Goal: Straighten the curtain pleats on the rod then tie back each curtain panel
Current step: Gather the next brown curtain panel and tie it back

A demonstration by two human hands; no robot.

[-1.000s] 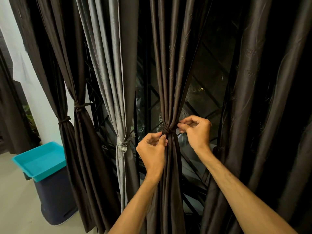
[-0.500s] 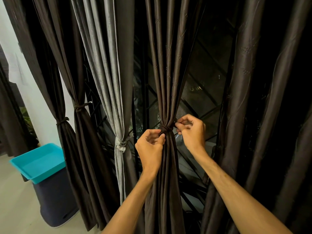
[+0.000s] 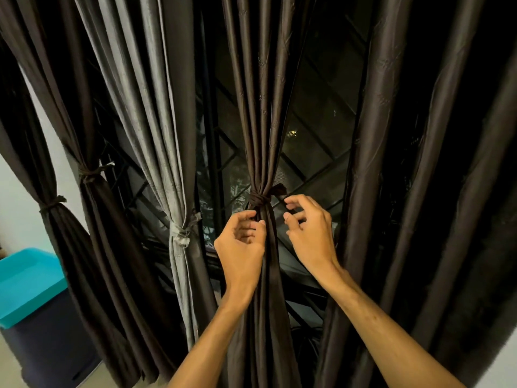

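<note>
1. Your left grip sits just below the knot, with its fingers loosely curled around nothing. Its fingertips touch the left edge of the middle curtain panel.
2. Your right grip hovers on the other side of that panel, fingers relaxed and slightly bent, holding nothing. Its index fingertip is close under the loose tie end; I cannot tell whether they touch.
3. The middle curtain panel hangs gathered into narrow pleats, cinched at the knot, which is wrapped tight around it. The tie end sticks out to the right of the knot.
4. To your left, the grey panel is gathered by its own grey tie.
5. Further left, 2 dark panels are each tied, 1 at the nearer tie and 1 at the farther tie.
6. To your right, the wide dark panel hangs in loose folds.
7. Between the panels you can see the window grille with diagonal bars.
8. A dark bin with a teal lid stands on the floor at lower left.
</note>
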